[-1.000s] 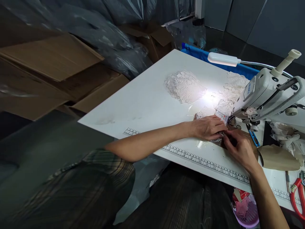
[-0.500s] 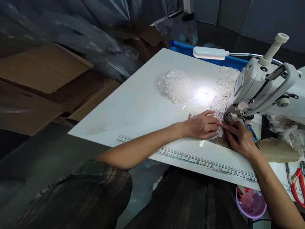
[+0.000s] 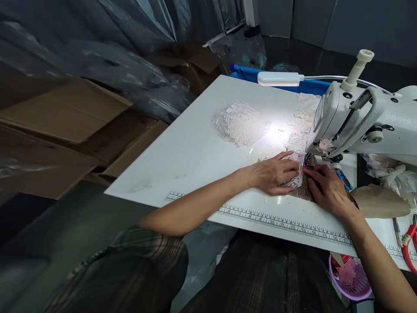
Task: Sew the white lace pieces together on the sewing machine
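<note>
My left hand (image 3: 275, 173) lies on a white lace piece (image 3: 296, 176), fingers spread and pressing it flat on the table. My right hand (image 3: 327, 189) is on the other side, its index finger and thumb closed at the lace's edge by the presser foot (image 3: 308, 161). The fingertips there are small and partly hidden, but they touch the lace. Both hands are just in front of the needle area of a white sewing machine (image 3: 332, 117). A small red dot shows on the lace near the foot.
A heap of white lace pieces (image 3: 241, 124) lies left of the machine, with more lace (image 3: 306, 106) behind the needle. A lamp (image 3: 280, 78) shines above. Right are a tan pad (image 3: 379, 201), red-handled pliers (image 3: 408, 243) and a purple basket (image 3: 353, 287). Cardboard boxes (image 3: 61, 113) stand left.
The head view has shifted slightly. My left hand's fingers have spread a little, showing more of the lace; my right hand stays by the presser foot.
</note>
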`<state>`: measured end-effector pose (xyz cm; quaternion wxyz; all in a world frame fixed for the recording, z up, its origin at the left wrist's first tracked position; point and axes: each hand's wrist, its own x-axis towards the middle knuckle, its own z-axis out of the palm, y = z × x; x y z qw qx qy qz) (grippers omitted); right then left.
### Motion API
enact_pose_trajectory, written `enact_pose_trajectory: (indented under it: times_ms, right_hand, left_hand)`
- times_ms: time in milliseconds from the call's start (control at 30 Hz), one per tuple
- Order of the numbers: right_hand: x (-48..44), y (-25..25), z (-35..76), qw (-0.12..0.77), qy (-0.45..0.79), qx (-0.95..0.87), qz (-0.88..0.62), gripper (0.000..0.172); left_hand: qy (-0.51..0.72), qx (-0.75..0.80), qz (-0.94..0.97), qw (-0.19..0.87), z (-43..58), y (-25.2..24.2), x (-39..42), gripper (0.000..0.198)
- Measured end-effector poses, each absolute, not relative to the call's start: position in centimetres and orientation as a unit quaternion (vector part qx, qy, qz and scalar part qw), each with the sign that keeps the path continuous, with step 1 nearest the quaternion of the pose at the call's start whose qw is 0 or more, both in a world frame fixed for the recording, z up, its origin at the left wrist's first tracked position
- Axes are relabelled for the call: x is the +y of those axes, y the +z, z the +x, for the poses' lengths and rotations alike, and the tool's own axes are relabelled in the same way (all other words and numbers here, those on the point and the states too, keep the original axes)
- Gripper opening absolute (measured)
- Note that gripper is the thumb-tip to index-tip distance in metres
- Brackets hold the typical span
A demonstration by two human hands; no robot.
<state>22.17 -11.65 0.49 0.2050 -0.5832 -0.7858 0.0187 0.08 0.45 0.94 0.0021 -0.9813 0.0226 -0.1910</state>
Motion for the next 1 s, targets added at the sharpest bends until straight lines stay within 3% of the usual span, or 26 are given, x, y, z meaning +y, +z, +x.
enact_pose_trajectory:
  times_ms: [200, 500, 867, 1000]
  right_hand:
    - [-11.7, 0.3, 22.6, 0.253, 0.090, -0.752, -0.602, 0.039]
    - [-11.6, 0.8, 22.6, 0.250, 0.093, -0.746, -0.610, 0.039]
    - [-11.8, 1.1, 22.6, 0.275, 0.093, -0.752, -0.592, 0.038]
    - [-12.4, 1.5, 22.4, 0.241, 0.104, -0.796, -0.546, 0.037]
  left_hand:
    - [-0.220, 0.029, -0.974, -0.038, 0.1, 0.2, 1.0, 0.026]
    - [-0.233, 0.016, -0.960, -0.155, 0.0, 0.0, 1.0, 0.032]
    - [-0.230, 0.014, -0.962, -0.145, 0.1, -0.3, 1.0, 0.024]
    - [-0.219, -0.002, -0.966, -0.141, 0.2, -0.3, 0.9, 0.022]
